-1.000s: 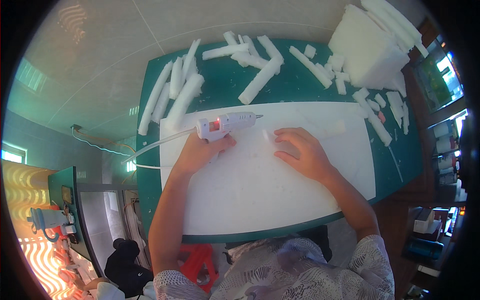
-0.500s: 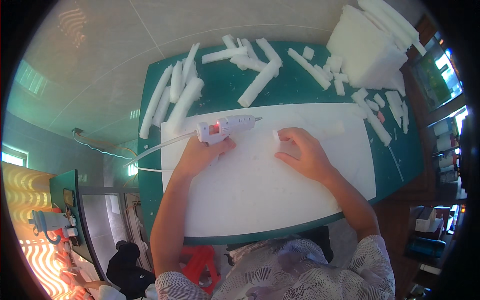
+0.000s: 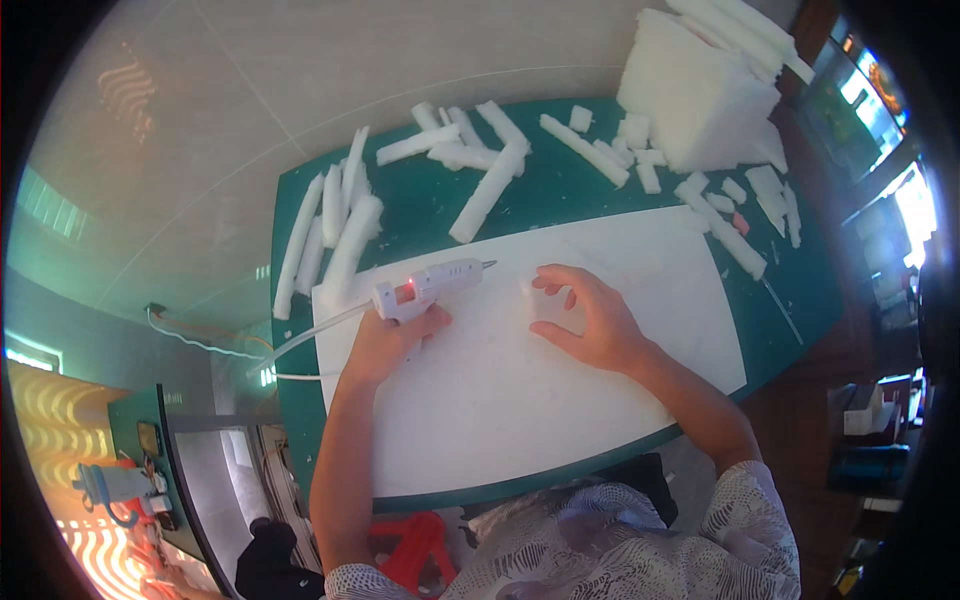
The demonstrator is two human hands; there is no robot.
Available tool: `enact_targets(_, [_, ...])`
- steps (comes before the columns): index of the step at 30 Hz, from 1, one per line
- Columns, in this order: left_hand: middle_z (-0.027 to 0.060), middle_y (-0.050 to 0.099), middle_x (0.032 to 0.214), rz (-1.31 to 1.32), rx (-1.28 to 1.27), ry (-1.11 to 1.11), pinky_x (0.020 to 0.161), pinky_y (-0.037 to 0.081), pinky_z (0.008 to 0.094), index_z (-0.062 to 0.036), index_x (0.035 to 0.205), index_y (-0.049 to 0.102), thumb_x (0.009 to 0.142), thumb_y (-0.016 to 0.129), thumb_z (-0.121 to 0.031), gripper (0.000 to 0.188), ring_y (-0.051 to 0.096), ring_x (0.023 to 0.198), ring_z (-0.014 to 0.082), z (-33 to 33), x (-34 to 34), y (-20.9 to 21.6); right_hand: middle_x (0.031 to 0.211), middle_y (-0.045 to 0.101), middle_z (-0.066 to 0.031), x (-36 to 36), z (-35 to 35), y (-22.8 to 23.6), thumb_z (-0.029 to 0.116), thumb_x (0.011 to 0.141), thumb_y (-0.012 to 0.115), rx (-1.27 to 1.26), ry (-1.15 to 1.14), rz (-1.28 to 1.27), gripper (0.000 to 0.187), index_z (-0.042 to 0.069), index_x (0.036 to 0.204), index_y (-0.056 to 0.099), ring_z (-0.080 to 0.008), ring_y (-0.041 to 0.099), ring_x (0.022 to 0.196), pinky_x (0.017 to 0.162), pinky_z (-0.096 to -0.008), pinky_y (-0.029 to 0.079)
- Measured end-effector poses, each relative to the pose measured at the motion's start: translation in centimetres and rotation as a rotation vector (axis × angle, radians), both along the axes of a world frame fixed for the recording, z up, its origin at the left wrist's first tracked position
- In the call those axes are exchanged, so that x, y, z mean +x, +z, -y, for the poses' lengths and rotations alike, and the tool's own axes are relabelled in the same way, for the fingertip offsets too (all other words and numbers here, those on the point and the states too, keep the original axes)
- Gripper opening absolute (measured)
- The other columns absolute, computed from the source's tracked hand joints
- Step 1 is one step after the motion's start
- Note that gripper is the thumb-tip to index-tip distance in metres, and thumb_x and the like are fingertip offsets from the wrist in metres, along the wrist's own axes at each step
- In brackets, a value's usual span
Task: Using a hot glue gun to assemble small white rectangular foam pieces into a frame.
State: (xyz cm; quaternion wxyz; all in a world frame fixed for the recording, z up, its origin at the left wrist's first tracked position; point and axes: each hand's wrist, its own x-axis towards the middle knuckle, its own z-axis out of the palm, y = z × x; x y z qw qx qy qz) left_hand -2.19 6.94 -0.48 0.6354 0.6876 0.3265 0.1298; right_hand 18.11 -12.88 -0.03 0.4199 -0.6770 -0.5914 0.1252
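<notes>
My left hand (image 3: 388,342) is wrapped round the handle of a white hot glue gun (image 3: 440,282). Its metal nozzle points right, a small red light glows on its body, and a long pale glue stick (image 3: 318,328) sticks out of its rear. To the right, my right hand (image 3: 600,318) is open, thumb and fingers spread apart. Close by its fingertips is a small white piece (image 3: 527,290), hard to tell from the background; I cannot tell whether the fingers touch it. Both hands are over a large white board (image 3: 520,420) lying on the green table (image 3: 410,215).
White foam strips (image 3: 490,190) lie along the table's far side. At the back right stands a large white foam block (image 3: 690,95) with small foam chunks (image 3: 633,130) beside it. A thin stick (image 3: 783,310) lies at the right. A red stool (image 3: 415,550) is below the near edge.
The view has shifted, so the table and both hands sit a little differently in the picture. My right hand's fingers have spread from the small white piece. The glue gun stays in my left hand.
</notes>
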Motion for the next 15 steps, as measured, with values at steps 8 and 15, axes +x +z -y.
enact_targets(8, [0.0033,0.066,0.081,0.028,0.056,-0.041,0.066,0.045,0.0262,-0.002,0.094,0.069,0.078,0.07,-0.012,0.019,0.058,0.071,0.011,-0.1,0.1,-0.5,0.092,0.068,-0.0083,1.3,3.3,6.8,0.011,0.082,0.074,0.264,0.027,0.062,0.029,0.004,0.108,0.063,-0.0197,0.065,0.074,0.064,-0.0296,0.052])
enact_targets(15, [0.0117,0.07,0.087,0.044,0.008,0.015,0.072,0.05,0.0294,-0.0002,0.1,0.064,0.077,0.067,-0.007,0.024,0.064,0.079,0.0176,-0.4,-0.1,-0.2,0.068,0.059,-0.0072,5.4,8.0,10.6,0.017,0.095,0.054,0.676,-0.153,-0.198,0.024,-0.004,0.088,0.062,-0.0085,0.052,0.052,0.049,-0.0215,0.038])
